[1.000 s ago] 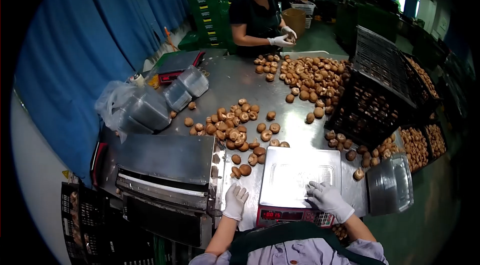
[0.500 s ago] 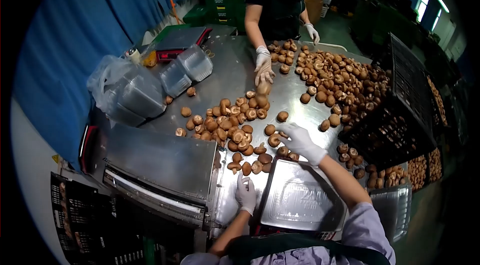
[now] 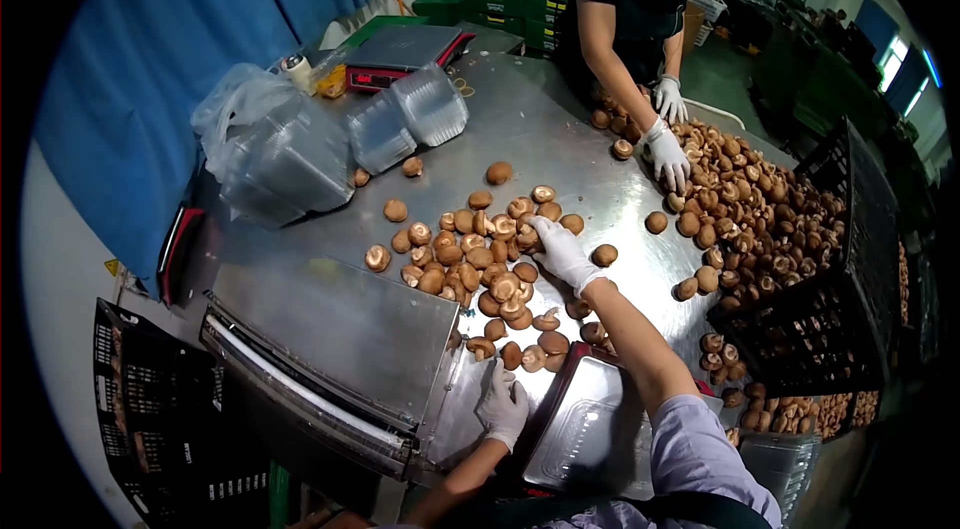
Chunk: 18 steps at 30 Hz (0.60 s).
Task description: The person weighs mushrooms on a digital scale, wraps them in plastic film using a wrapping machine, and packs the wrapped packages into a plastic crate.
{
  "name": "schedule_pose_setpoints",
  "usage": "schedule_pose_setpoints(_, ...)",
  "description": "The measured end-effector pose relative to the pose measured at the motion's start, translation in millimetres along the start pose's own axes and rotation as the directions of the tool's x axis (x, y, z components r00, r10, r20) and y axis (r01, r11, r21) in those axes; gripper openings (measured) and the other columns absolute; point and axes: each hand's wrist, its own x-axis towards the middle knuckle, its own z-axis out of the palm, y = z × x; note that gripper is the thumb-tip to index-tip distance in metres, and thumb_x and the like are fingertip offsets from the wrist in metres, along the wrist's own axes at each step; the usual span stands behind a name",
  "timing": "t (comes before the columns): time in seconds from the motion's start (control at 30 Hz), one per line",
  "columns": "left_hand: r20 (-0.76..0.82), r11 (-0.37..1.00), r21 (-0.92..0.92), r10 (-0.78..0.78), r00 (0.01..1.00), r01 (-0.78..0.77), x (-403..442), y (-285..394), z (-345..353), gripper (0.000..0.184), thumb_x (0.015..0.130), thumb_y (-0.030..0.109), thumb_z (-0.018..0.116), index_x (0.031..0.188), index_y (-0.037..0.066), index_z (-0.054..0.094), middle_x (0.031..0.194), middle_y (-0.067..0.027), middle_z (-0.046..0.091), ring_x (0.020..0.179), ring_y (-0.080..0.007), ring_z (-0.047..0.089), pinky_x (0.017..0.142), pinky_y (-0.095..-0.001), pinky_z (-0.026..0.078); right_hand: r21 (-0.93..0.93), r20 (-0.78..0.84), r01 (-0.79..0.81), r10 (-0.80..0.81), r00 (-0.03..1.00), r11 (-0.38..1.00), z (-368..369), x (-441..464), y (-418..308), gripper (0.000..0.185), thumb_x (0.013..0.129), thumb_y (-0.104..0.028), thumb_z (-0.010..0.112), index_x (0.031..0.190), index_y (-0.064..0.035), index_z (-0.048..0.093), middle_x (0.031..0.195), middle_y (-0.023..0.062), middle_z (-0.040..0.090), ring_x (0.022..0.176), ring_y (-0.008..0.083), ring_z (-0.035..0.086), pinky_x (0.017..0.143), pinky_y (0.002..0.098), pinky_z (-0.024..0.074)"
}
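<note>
Brown mushrooms (image 3: 470,254) lie in a loose pile on the metal table. At the pile's right side, my gloved right hand (image 3: 563,254) has its fingers bent around a mushroom (image 3: 526,236); the fingertips are partly hidden. My gloved left hand (image 3: 502,409) is just below the pile's near edge, thumb and fingers apart, nothing visible in it. Close above its fingertips lies a mushroom with its stem showing (image 3: 480,347). Between my arms, a clear plastic tray (image 3: 582,429) rests on a red-edged scale (image 3: 548,399), partly covered by my right forearm.
Across the table, a co-worker's gloved hands (image 3: 667,157) touch a larger mushroom heap (image 3: 750,209). A black crate (image 3: 800,299) tilts at the right. Stacked clear trays (image 3: 290,154) and another scale (image 3: 400,49) stand at far left. A metal machine (image 3: 330,329) borders my left side.
My right hand has moved forward and left onto the pile. My left hand stays near the pile's lower edge. The co-worker's hand has left the pile for the larger heap. The view has shifted.
</note>
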Motion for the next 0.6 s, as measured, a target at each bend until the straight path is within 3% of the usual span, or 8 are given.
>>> schedule_pose_setpoints(0.07, -0.011, 1.000, 0.005, 0.014, 1.000, -0.014, -1, -4, 4, 0.056, 0.081, 0.015, 0.058, 0.134, 0.007, 0.038, 0.090, -0.0038, 0.065, 0.076, -0.0244, 0.063, 0.065, -0.0372, 0.050, 0.007, -0.008, -0.011, 0.011, 1.000, 1.000, 3, -1, 5, 0.060, 0.072, -0.008, 0.068, 0.126, -0.0081, 0.042, 0.115, 0.0195, 0.054, 0.101, 0.0354, 0.055, 0.084, 0.0424, 0.0471)
schedule_pose_setpoints(0.2, -0.002, 0.999, 0.038, 0.010, 1.000, -0.010, -1, -9, 6, 0.057, 0.081, 0.015, 0.058, 0.134, 0.007, 0.037, 0.091, -0.0037, 0.065, 0.077, -0.0253, 0.063, 0.065, -0.0383, 0.050, 0.186, 0.147, -0.279, 0.254, 0.956, 0.942, -9, -11, -5, 0.076, 0.072, -0.012, 0.072, 0.137, -0.0095, 0.033, 0.121, 0.0232, 0.053, 0.107, 0.0326, 0.056, 0.086, 0.0359, 0.0489)
schedule_pose_setpoints(0.27, 0.005, 0.999, 0.045, 0.008, 1.000, -0.008, 0, -10, 7, 0.057, 0.081, 0.016, 0.057, 0.134, 0.008, 0.037, 0.092, -0.0035, 0.064, 0.077, -0.0257, 0.063, 0.065, -0.0390, 0.050, 0.426, 0.122, -0.345, 0.325, 0.938, 0.836, -20, -18, -1, 0.085, 0.071, -0.018, 0.075, 0.142, -0.0122, 0.028, 0.122, 0.0224, 0.055, 0.111, 0.0349, 0.055, 0.093, 0.0369, 0.0457)
schedule_pose_setpoints(0.33, 0.022, 0.999, 0.046, 0.010, 1.000, -0.011, -1, -12, 9, 0.057, 0.081, 0.016, 0.057, 0.134, 0.008, 0.037, 0.092, -0.0033, 0.064, 0.077, -0.0261, 0.063, 0.065, -0.0396, 0.050, 0.401, 0.180, -0.390, 0.346, 0.921, 0.829, -42, -24, -2, 0.089, 0.072, -0.018, 0.076, 0.144, -0.0095, 0.024, 0.129, 0.0211, 0.051, 0.117, 0.0300, 0.052, 0.096, 0.0337, 0.0439)
schedule_pose_setpoints(0.43, 0.027, 0.996, 0.089, 0.021, 0.999, -0.023, 0, -13, 9, 0.059, 0.081, 0.017, 0.057, 0.135, 0.010, 0.034, 0.093, -0.0027, 0.062, 0.078, -0.0265, 0.062, 0.064, -0.0412, 0.048, 0.699, 0.341, -0.465, 0.318, 0.885, 0.543, -63, -42, -3, 0.074, 0.075, -0.014, 0.076, 0.136, 0.0019, 0.037, 0.125, 0.0185, 0.054, 0.115, 0.0231, 0.053, 0.094, 0.0307, 0.0452)
schedule_pose_setpoints(0.47, 0.027, 0.996, 0.080, 0.035, 0.999, -0.037, 1, -13, 9, 0.059, 0.081, 0.017, 0.057, 0.135, 0.010, 0.034, 0.093, -0.0027, 0.062, 0.078, -0.0265, 0.062, 0.064, -0.0412, 0.048, 0.716, 0.299, -0.406, 0.275, 0.914, 0.568, -64, -50, 1, 0.060, 0.078, -0.017, 0.074, 0.129, 0.0019, 0.047, 0.114, 0.0131, 0.061, 0.103, 0.0197, 0.059, 0.087, 0.0275, 0.0481)
schedule_pose_setpoints(0.57, 0.137, 0.991, 0.098, -0.110, 0.984, 0.097, 4, -8, 4, 0.060, 0.081, 0.021, 0.056, 0.136, 0.011, 0.032, 0.100, -0.0026, 0.059, 0.080, -0.0265, 0.062, 0.065, -0.0416, 0.049, 0.826, 0.367, -0.443, 0.263, 0.892, 0.350, -84, -76, -12, 0.040, 0.086, -0.025, 0.066, 0.116, -0.0003, 0.058, 0.096, 0.0035, 0.064, 0.078, 0.0096, 0.059, 0.071, 0.0228, 0.0485)
schedule_pose_setpoints(0.6, 0.137, 0.992, 0.089, -0.096, 0.986, 0.084, 4, -7, 3, 0.060, 0.081, 0.021, 0.056, 0.136, 0.011, 0.032, 0.100, -0.0026, 0.059, 0.080, -0.0265, 0.062, 0.065, -0.0416, 0.049, 0.864, 0.384, -0.438, 0.239, 0.892, 0.247, -92, -86, -17, 0.037, 0.087, -0.025, 0.065, 0.115, -0.0013, 0.059, 0.097, 0.0026, 0.064, 0.080, 0.0086, 0.058, 0.071, 0.0224, 0.0484)
